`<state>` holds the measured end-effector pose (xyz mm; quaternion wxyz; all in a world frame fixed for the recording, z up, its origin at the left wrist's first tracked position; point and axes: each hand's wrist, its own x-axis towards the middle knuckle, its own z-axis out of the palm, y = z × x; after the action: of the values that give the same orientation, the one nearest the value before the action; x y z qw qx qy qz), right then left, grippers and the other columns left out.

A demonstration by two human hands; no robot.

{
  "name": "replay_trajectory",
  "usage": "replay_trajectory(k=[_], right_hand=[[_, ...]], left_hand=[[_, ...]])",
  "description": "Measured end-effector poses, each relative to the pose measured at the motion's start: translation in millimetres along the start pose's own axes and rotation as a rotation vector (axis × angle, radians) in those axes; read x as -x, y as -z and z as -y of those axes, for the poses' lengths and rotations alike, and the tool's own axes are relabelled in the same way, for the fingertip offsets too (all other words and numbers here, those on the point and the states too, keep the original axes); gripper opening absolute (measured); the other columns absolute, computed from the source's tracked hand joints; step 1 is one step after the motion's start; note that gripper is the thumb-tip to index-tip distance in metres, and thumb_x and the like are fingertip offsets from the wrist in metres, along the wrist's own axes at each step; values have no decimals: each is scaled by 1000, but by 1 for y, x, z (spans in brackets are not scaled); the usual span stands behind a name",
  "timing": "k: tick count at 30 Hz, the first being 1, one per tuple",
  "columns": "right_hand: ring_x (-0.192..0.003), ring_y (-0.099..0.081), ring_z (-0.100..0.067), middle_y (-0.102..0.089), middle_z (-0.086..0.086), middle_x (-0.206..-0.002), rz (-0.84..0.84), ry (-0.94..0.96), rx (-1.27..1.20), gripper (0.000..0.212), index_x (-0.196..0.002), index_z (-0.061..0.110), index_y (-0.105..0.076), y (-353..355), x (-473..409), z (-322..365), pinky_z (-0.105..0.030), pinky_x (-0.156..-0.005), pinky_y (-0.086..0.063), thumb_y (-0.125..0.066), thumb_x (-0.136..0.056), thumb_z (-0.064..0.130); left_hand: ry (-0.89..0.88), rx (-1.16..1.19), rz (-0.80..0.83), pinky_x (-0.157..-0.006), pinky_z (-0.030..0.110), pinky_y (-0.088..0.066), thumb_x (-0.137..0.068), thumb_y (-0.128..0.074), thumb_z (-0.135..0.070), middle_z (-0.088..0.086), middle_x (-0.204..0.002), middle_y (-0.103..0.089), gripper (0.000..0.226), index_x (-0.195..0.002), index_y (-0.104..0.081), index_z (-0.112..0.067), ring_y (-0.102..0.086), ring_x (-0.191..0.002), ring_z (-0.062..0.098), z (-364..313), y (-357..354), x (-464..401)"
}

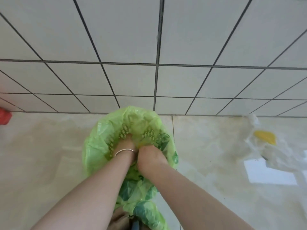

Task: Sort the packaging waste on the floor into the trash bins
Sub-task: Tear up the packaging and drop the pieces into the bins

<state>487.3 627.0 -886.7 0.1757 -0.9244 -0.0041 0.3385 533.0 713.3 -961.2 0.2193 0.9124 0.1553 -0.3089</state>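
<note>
Head view shows your two forearms reaching down into a bin lined with a green bag [99, 146]. Your left hand [127, 145], with a bracelet [124, 151] at the wrist, is pushed into the bag with its fingers buried, so you cannot tell what it grips. Your right hand [149, 155] looks clenched, its knuckles up, probably bunched on the liner, though the fingertips are hidden. Both hands likely sit there to press the liner or its contents down. Loose bag plastic trails toward you. Off to the right, well apart, clear wrapping with a yellow piece [265, 137] and white paper [269, 173] lie on the floor, not yet binned. Beyond stands a tiled wall [149, 39]; something red [5, 116] sits at its foot, far left.
</note>
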Motion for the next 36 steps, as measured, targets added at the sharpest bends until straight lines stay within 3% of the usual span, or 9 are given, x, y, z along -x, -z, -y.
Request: replay_trajectory(k=[4, 8, 12, 14, 16, 22, 27, 30, 36], right_hand=[[-120, -50, -29, -52, -16, -128, -102, 113, 132, 34, -124, 3, -53, 0, 6, -8, -36, -91, -47, -37, -95, 0], [-118, -44, -29, -49, -14, -127, -264, 223, 139, 36, -128, 5, -46, 13, 38, -26, -35, -94, -42, -43, -92, 7], [-114, -44, -30, -51, -13, -122, -466, 189, -100, 41, -126, 7, -48, 29, 94, -67, -37, -89, -41, -47, -86, 3], [-113, -45, -30, -52, -12, -120, -587, 109, -257, 38, -124, 8, -49, 32, 124, -92, -37, -87, -42, -46, -86, 5], [-112, -48, -29, -53, -10, -118, -693, 3, -393, 33, -121, 9, -50, 33, 156, -122, -36, -82, -42, -43, -89, 8], [-112, -50, -27, -56, -8, -119, -849, -290, -607, 32, -121, 13, -51, 10, 258, -233, -36, -84, -41, -39, -92, 12], [-105, -54, -27, -59, -7, -113, -865, -512, -755, 29, -115, 12, -53, -34, 309, -313, -34, -75, -39, -35, -92, 12], [-102, -57, -26, -61, -5, -112, -845, -647, -899, 31, -113, 15, -55, -63, 317, -353, -31, -70, -37, -35, -90, 12], [-118, -48, -18, -52, 2, -125, -791, -920, -1013, 34, -123, 21, -49, -123, 308, -434, -28, -79, -39, -44, -90, 18]], left_hand=[[-38, -144, -40, -111, 43, -31, -97, -32, -39, 16, -148, -32, 50, -144, -28, -24, -36, -135, 35, -6, 3, 14], [-165, -387, -184, -94, 41, -46, -90, -43, -24, 9, -144, -33, 47, -136, -37, -25, -49, -123, 32, -27, 20, 59], [-436, -213, -477, -74, 37, -49, -81, -60, -22, 6, -117, -58, 23, -104, -63, -21, -59, -101, 32, -65, 25, 126], [-618, -129, -500, -69, 34, -45, -80, -63, -15, 4, -98, -62, 14, -93, -65, -18, -60, -91, 31, -96, 15, 165], [-745, -109, -420, -68, 33, -44, -79, -61, -10, -1, -90, -59, 15, -91, -64, -19, -61, -86, 28, -132, -5, 203], [-865, -203, -75, -87, 35, -49, -85, -52, -18, 1, -104, -69, 19, -94, -65, -27, -62, -99, 25, -216, -105, 285], [-923, -375, 194, -83, 31, -50, -88, -43, -16, 3, -105, -69, 26, -100, -64, -26, -62, -98, 23, -257, -203, 331], [-892, -394, 317, -75, 25, -42, -89, -42, -15, 4, -108, -67, 28, -102, -64, -26, -59, -93, 20, -268, -260, 338], [-817, -497, 502, -81, 24, -44, -90, -47, -23, 2, -114, -66, 27, -113, -61, -24, -60, -96, 18, -282, -359, 324]])
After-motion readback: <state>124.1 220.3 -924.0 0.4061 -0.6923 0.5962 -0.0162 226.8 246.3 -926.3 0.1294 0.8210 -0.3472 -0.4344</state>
